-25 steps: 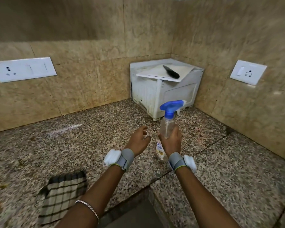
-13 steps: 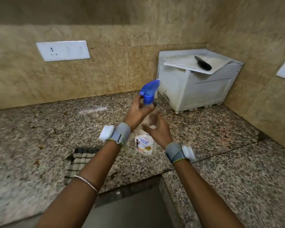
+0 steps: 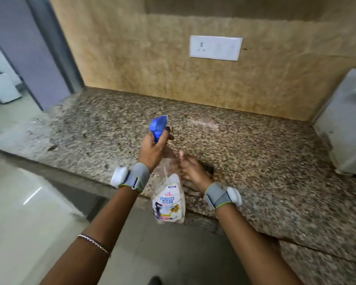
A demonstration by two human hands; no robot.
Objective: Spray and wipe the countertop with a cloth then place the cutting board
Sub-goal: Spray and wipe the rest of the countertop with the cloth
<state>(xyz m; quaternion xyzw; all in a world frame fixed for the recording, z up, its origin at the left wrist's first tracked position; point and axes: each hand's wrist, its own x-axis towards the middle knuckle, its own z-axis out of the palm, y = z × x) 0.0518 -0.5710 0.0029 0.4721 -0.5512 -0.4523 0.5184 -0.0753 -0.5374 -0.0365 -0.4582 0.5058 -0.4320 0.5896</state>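
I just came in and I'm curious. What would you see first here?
A spray bottle with a bright blue top, mid-picture: the left hand grips the top, the right hand holds its clear body. Below lies the speckled countertop; a white switch plate sits on the wall behind.

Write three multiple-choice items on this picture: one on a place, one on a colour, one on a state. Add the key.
1. Where is the socket plate? A on the wall above the countertop; B on the floor; C on the ceiling.
2. What colour is the spray bottle's trigger head? A red; B blue; C green.
3. What is the left hand doing? A lying flat on the countertop; B hanging empty; C gripping the trigger head.
Key: 1 A, it sits on the tan wall behind the counter; 2 B, the head is plainly blue; 3 C, its fingers curl round the head.
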